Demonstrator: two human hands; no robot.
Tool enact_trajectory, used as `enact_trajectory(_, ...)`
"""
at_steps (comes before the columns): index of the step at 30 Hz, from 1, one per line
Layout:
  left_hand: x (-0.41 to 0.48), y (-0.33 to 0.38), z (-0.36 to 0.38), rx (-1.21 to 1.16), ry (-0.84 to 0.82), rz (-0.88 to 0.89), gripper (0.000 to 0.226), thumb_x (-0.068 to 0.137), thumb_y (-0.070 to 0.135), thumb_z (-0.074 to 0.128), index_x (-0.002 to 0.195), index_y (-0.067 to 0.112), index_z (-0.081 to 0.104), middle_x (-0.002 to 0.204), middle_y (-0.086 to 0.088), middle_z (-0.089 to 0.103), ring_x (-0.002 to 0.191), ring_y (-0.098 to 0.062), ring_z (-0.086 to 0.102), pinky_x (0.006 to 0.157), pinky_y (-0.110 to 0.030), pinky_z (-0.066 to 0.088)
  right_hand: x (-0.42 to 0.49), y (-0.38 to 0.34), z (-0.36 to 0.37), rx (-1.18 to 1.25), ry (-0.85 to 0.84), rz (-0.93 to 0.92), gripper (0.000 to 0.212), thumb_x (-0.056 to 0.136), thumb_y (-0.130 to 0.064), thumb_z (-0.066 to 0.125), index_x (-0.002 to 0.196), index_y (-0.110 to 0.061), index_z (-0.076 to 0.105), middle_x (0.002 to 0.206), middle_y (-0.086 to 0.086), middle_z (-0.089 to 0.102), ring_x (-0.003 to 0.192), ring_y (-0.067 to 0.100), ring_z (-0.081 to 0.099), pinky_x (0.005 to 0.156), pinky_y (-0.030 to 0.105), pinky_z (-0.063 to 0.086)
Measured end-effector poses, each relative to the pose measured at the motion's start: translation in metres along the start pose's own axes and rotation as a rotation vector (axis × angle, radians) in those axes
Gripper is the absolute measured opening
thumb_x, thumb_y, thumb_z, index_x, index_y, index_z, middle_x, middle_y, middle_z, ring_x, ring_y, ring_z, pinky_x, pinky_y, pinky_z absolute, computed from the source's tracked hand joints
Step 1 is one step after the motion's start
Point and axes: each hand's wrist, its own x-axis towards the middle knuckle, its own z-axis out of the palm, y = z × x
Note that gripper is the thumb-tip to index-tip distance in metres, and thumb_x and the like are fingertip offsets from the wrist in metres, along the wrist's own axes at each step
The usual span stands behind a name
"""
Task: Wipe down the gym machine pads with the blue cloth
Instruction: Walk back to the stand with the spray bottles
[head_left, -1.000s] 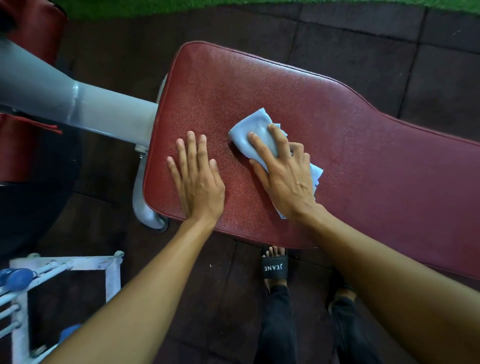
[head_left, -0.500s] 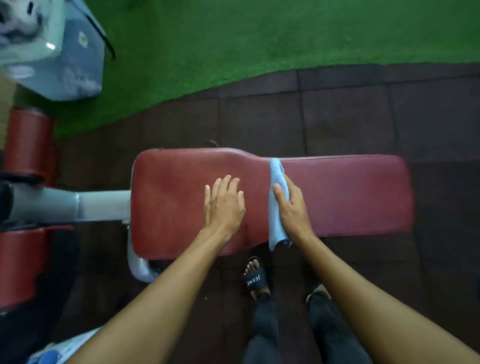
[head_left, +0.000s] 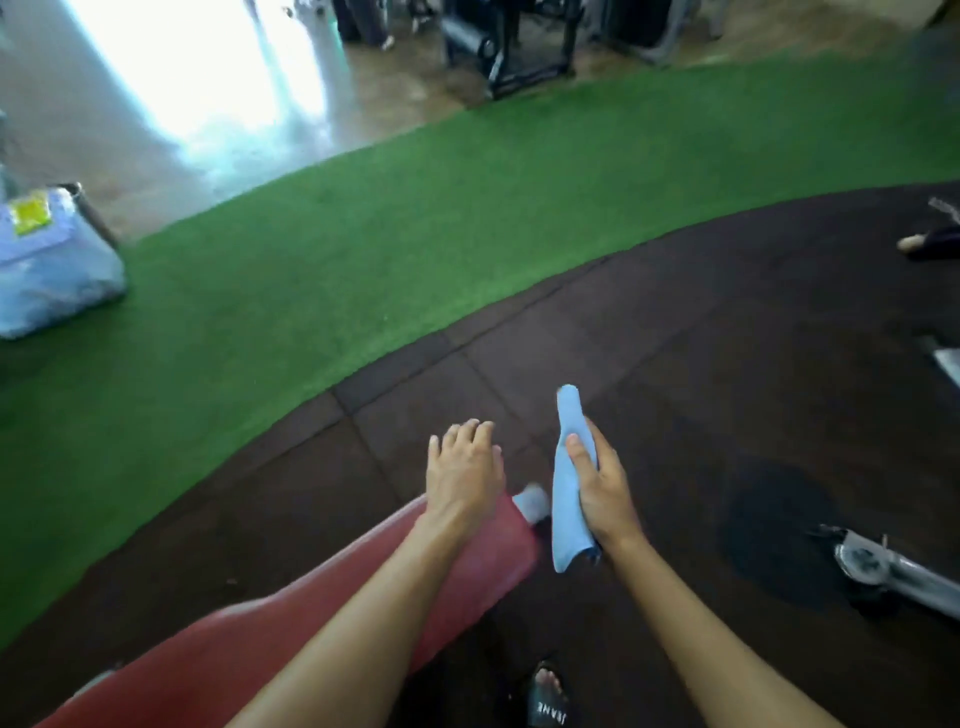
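The red bench pad (head_left: 218, 654) runs from the bottom left up to its far end near the middle of the view. My left hand (head_left: 464, 473) hovers over that far end, fingers apart, holding nothing. My right hand (head_left: 602, 488) is off the pad to the right, above the dark floor, gripping the blue cloth (head_left: 566, 499), which hangs folded lengthwise from the fingers. A small grey end piece (head_left: 531, 501) of the bench shows between pad and cloth.
Dark rubber floor tiles (head_left: 675, 364) lie ahead, bordered by green turf (head_left: 363, 234). A pale blue bag (head_left: 47, 265) sits at left on the turf. A metal machine part (head_left: 883, 566) lies at right. Gym machines (head_left: 519, 47) stand far back. My sandalled foot (head_left: 548, 696) is below.
The view has lifted up and away from the pad. My right hand has slid off the pad's end with the cloth. My left hand has lifted off the pad.
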Motion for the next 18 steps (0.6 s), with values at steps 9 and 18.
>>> enact_trajectory(9, 0.132, 0.211, -0.030, -0.018, 0.009, 0.340, 0.038, 0.099, 0.031, 0.041, 0.135, 0.022, 0.050, 0.143, 0.004, 0.050, 0.135, -0.020, 0.041, 0.116, -0.043, 0.024, 0.100, -0.065, -0.179, 0.056, 0.307, -0.065, 0.039, 0.101, -0.022, 0.048, 0.140, -0.015, 0.048, 0.132, -0.008, 0.053, 0.124, 0.010, 0.050, 0.107, 0.029, 0.039)
enact_trajectory(18, 0.303, 0.369, -0.026, -0.006, -0.045, 0.500, 0.040, 0.100, 0.032, 0.042, 0.139, 0.023, 0.047, 0.144, 0.004, 0.049, 0.135, -0.021, 0.041, 0.117, -0.040, 0.021, 0.259, -0.104, -0.307, 0.090, 0.485, -0.125, 0.038, 0.102, -0.025, 0.046, 0.140, -0.022, 0.049, 0.131, -0.015, 0.053, 0.121, 0.001, 0.050, 0.092, 0.009, 0.038)
